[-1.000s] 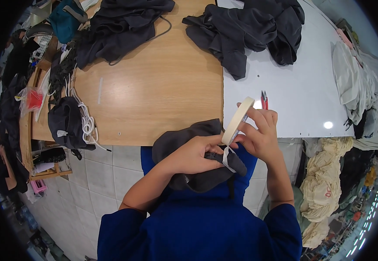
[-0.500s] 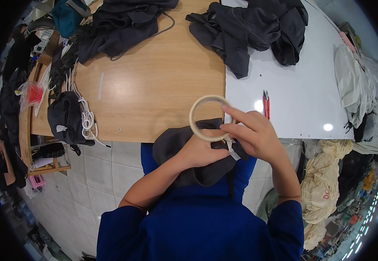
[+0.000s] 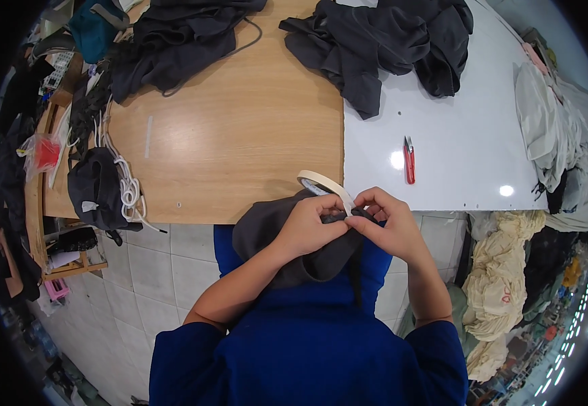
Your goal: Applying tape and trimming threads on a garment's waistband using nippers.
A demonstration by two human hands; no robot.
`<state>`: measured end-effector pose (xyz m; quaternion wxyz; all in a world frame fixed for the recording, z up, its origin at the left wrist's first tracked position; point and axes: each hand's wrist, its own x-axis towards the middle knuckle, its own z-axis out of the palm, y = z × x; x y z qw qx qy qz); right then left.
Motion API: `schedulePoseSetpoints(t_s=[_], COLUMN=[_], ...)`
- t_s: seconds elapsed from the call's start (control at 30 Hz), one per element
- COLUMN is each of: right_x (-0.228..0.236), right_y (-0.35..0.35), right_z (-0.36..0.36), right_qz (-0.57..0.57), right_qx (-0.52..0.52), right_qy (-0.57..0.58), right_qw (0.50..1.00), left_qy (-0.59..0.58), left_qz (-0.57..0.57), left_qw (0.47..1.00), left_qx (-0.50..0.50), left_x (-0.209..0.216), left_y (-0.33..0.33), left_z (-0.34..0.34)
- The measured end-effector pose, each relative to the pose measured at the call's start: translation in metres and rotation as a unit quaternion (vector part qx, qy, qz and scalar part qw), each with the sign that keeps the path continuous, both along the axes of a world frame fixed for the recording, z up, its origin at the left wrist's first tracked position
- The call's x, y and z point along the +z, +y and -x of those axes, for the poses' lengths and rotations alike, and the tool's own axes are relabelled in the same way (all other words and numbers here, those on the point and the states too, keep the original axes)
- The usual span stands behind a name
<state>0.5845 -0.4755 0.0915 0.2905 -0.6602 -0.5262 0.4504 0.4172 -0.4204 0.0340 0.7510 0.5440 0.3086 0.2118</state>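
A dark grey garment (image 3: 260, 233) lies bunched across my lap at the table's front edge. My left hand (image 3: 311, 229) is closed on it, thumb and fingers pinching the fabric. Opposite, my right hand (image 3: 394, 229) pinches at the same spot, its fingertips close to the left ones. A roll of cream masking tape (image 3: 322, 181) stands tilted just beyond my fingers. Its loose white end runs down to the pinched cloth between both hands. Exactly what lies between the right fingertips, cloth or tape end, is partly hidden.
Red-handled thread snips (image 3: 409, 162) lie on the white tabletop (image 3: 469, 155). Dark garments (image 3: 375, 47) are heaped at the back. At left, a dark cloth piece (image 3: 96, 189) sits beside white cords (image 3: 130, 189) on the wooden tabletop (image 3: 240, 135). Cream fabric (image 3: 500, 284) is piled at right.
The tape roll has tipped from facing up to nearly edge-on. My right hand has left the roll's rim and come down to the cloth beside my left fingers.
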Motion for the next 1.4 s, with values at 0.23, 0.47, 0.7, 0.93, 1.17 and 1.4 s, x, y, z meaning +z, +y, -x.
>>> schedulePoseSetpoints(t_s=[0.23, 0.47, 0.7, 0.93, 1.17, 1.4], right_x=[-0.021, -0.016, -0.013, -0.013, -0.024, -0.035], right_y=[-0.006, -0.008, -0.004, -0.003, -0.006, -0.006], right_z=[0.002, 0.002, -0.018, -0.007, 0.006, 0.009], right_qz=[0.038, 0.016, 0.052, 0.061, 0.063, 0.01], right_qx=[-0.034, 0.026, 0.043, -0.012, -0.163, -0.34], right_qy=[0.233, 0.327, 0.203, 0.199, 0.334, 0.36], right_qw=[0.971, 0.945, 0.977, 0.978, 0.926, 0.869], left_qy=[-0.114, -0.105, -0.115, -0.055, -0.024, 0.002], left_qz=[0.011, 0.133, 0.13, 0.057, -0.016, -0.057], left_qw=[0.993, 0.985, 0.98, 0.992, 0.999, 0.998], left_qx=[-0.027, -0.04, -0.1, -0.103, -0.038, 0.038], left_x=[-0.001, 0.002, 0.004, 0.014, 0.012, 0.003], left_y=[-0.005, -0.001, -0.005, -0.006, -0.014, -0.027], left_z=[0.008, 0.012, 0.013, 0.016, 0.011, 0.012])
